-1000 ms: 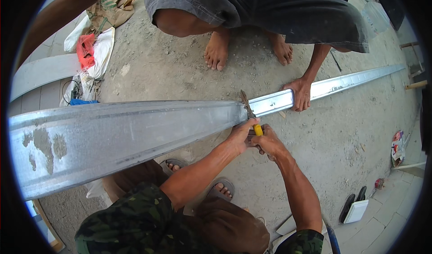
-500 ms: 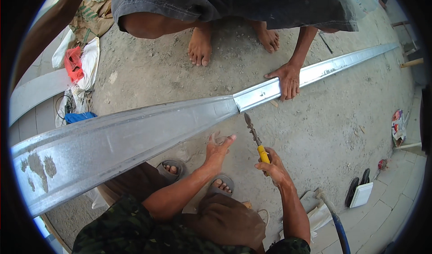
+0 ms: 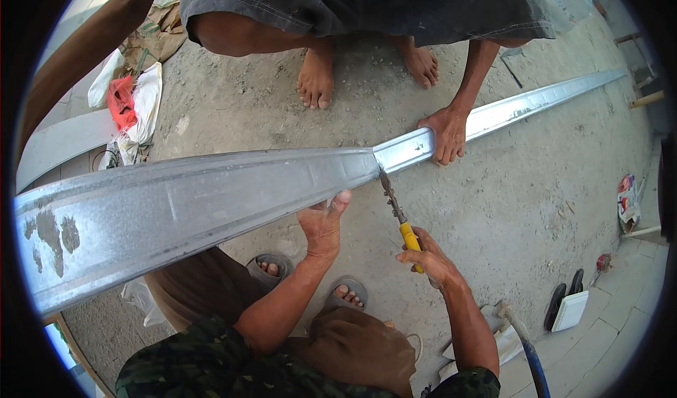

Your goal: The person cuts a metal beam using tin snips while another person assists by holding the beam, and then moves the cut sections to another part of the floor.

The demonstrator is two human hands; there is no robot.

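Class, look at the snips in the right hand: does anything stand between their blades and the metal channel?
Nothing visible does. The snips in the right hand reach the metal channel at its near edge; the left hand sits beside them.

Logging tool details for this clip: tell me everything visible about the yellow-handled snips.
The snips have dark, worn-looking metal jaws and a yellow grip. They lie slanted, the tip up at the lower edge of the metal channel where its wide part meets the narrower strip, the handle down toward the person. The right hand grips the handle; the left hand presses the channel's edge beside them. Whether the jaws are biting the metal cannot be told.
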